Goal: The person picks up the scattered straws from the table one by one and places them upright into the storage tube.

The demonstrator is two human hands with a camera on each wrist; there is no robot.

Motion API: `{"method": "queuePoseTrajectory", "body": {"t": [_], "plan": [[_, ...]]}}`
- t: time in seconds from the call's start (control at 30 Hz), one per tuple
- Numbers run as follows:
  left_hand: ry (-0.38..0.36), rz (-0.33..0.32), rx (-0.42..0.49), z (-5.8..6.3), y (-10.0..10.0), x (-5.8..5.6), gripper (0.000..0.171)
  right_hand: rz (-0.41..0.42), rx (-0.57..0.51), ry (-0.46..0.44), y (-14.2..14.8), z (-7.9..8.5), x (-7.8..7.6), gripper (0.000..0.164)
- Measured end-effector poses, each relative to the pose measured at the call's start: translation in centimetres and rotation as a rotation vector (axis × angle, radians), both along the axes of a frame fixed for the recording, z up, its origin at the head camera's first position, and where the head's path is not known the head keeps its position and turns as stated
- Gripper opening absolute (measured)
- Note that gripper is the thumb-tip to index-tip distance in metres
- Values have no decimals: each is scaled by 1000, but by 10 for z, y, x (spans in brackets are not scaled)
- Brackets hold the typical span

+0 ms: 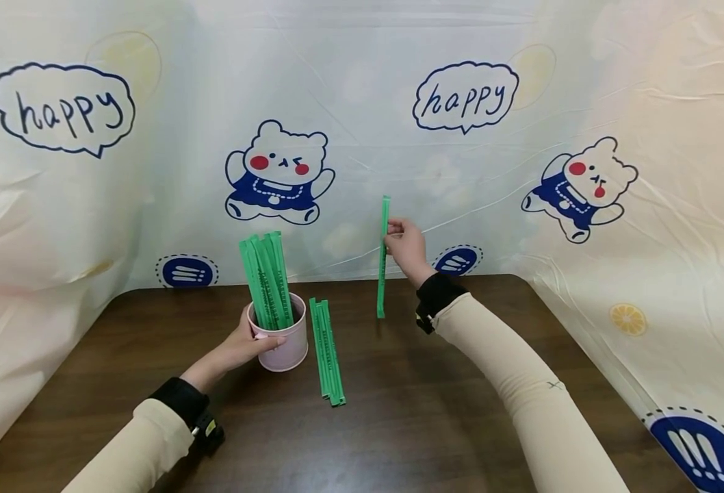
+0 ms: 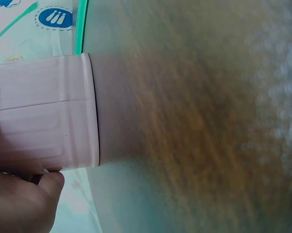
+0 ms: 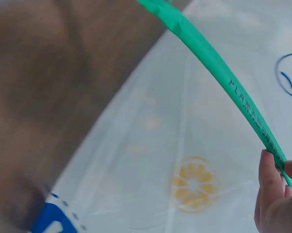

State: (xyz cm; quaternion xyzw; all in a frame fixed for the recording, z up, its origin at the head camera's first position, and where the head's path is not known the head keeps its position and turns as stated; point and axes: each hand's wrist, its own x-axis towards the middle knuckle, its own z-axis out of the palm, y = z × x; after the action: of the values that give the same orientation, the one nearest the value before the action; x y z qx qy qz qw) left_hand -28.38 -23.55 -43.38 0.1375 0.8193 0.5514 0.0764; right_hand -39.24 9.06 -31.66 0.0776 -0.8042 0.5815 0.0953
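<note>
My left hand [image 1: 246, 348] grips a pale pink cup [image 1: 285, 348] from its left side, thumb across the front. A bundle of green paper-wrapped straws [image 1: 266, 281] stands in the cup and leans a little left. In the left wrist view the cup [image 2: 44, 111] shows its wall and base edge, with my fingers against its side. Off to the right, my right hand [image 1: 408, 245] pinches a single green wrapped straw [image 1: 382, 274], held almost upright. Dark print starting with "PLA" runs along this straw [image 3: 233, 87] in the right wrist view.
Several more green wrapped straws [image 1: 327, 352] lie side by side on the brown wooden table [image 1: 411, 424], just right of the cup. A pale printed sheet [image 1: 374, 82] with bears and "happy" bubbles hangs behind the table and along both sides.
</note>
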Motion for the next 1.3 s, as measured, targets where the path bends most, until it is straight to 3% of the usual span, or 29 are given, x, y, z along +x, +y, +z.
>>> {"method": "queuePoseTrajectory", "body": {"t": [0.23, 0.37, 0.6, 0.7, 0.87, 1.1, 1.3], "plan": [[-31, 8, -25, 1, -1, 1, 107, 46, -99, 98, -25, 31, 4, 44], [-37, 12, -35, 2, -1, 2, 108, 78, -98, 179, -51, 46, 12, 43], [-27, 10, -21, 3, -1, 1, 108, 119, -76, 249, -99, 54, 31, 45], [-21, 6, -15, 3, -1, 1, 108, 165, -36, 265, -113, 46, 37, 45], [-44, 12, -31, 1, 0, 4, 108, 231, 48, 250, -126, 18, 45, 45], [-21, 19, -33, 2, 0, 5, 107, 259, 112, 221, -135, -18, 50, 45], [-21, 11, -29, 3, 0, 4, 106, 288, 153, 204, -139, -38, 50, 45]]}}
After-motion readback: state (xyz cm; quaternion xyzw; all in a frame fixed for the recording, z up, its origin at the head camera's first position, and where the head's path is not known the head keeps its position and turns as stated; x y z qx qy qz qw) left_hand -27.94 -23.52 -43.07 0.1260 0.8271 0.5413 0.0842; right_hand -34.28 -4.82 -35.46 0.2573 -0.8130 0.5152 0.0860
